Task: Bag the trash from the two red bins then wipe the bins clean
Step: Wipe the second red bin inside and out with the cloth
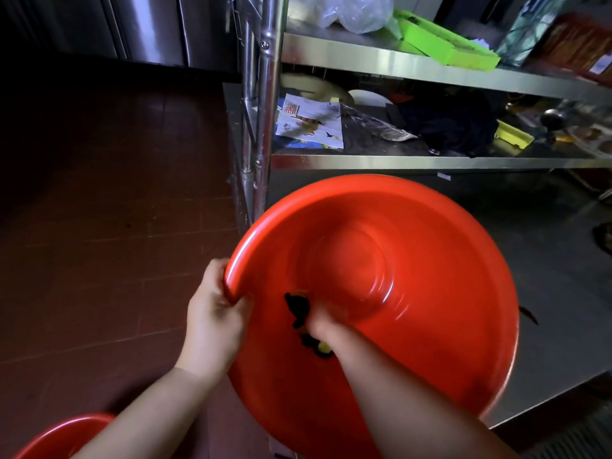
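A large round red bin (430, 293) is tilted toward me over the steel table's edge. My left hand (215, 313) grips its left rim. Inside the bin, my right hand (326, 323) is closed on a dark cloth (299, 309) with a bit of yellow, pressed against the inner wall near the bottom. No trash shows inside this bin. The rim of a second red bin (63, 435) peeks in at the lower left corner, on the floor.
A steel rack (397, 59) stands behind the bin, its shelves holding a green tray (447, 41), plastic bags, papers (311, 122) and dark cloth. A steel table surface (563, 309) lies under the bin. Dark red floor tiles (99, 210) spread to the left.
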Available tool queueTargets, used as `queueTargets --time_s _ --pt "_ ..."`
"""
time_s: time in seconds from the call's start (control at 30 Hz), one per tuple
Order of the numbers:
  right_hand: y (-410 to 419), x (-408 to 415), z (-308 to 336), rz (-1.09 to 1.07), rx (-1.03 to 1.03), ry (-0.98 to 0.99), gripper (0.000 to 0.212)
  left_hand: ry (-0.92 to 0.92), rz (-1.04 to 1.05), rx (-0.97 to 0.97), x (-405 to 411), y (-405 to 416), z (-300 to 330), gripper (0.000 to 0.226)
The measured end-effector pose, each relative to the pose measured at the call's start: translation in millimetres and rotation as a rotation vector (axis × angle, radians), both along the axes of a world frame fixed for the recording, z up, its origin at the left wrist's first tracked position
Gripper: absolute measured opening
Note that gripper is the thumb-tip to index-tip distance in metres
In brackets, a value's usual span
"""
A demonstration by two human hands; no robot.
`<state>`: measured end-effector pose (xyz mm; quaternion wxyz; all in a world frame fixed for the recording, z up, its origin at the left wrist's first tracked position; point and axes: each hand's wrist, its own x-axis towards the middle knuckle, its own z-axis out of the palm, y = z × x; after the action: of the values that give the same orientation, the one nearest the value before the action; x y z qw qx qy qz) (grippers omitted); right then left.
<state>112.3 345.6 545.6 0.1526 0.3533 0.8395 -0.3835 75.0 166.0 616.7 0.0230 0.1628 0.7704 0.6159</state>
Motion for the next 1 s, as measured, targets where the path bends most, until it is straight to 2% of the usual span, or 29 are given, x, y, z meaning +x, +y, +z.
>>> queueTargets --time_s 0.03,0.13,0.2,0.27,0.33,0.43,0.5,0.53,0.6,0.67,0.73,0.8,0.87,0.93,1.0 --pt "0 -1 2 0.023 -0.045 -0.014 0.035 -0.002 -0.001 -0.001 -1 0 1 0.047" --pt "2 -3 15 0.142 0.101 -0.03 0.033 -0.021 -0.001 -0.02 -8 5 4 0.045" --pt "2 -3 29 0.082 0.149 0.103 0.051 -0.038 -0.007 -0.033 -12 9 9 0.043" --pt "-1 4 53 0.02 0.169 0.3 0.058 -0.057 -0.015 -0.037 -16 13 13 0.042" --pt "-4 18 87 0.039 0.423 0.534 0.051 -0.07 -0.025 -0.034 -18 17 17 0.037" --pt "-4 38 140 0.104 0.887 1.018 0.041 -0.092 -0.045 -0.034 -19 24 26 0.027" --pt "-6 38 174 0.097 1.045 1.165 0.044 -0.087 -0.058 -0.037 -17 30 33 0.024" --pt "-5 34 188 0.085 1.113 1.132 0.047 -0.076 -0.065 -0.038 -16 33 37 0.024" --pt "-4 19 208 0.188 1.147 0.86 0.058 -0.051 -0.081 -0.044 -13 38 45 0.024" --pt "-2 4 211 0.409 1.022 0.545 0.066 -0.026 -0.094 -0.066 -11 42 53 0.024" --pt "5 -5 204 0.553 0.961 0.4 0.074 -0.042 -0.093 -0.079 -13 42 59 0.024" --pt "12 -7 202 0.616 0.971 0.383 0.091 -0.056 -0.081 -0.085 -17 39 64 0.032" --pt "18 -7 202 0.709 1.084 0.392 0.105 -0.064 -0.087 -0.106 -20 35 69 0.026" --pt "19 -10 200 0.813 1.243 0.418 0.11 -0.083 -0.111 -0.122 -21 32 73 0.029" --pt "19 -16 200 0.884 1.289 0.435 0.107 -0.097 -0.121 -0.128 -21 31 75 0.029"
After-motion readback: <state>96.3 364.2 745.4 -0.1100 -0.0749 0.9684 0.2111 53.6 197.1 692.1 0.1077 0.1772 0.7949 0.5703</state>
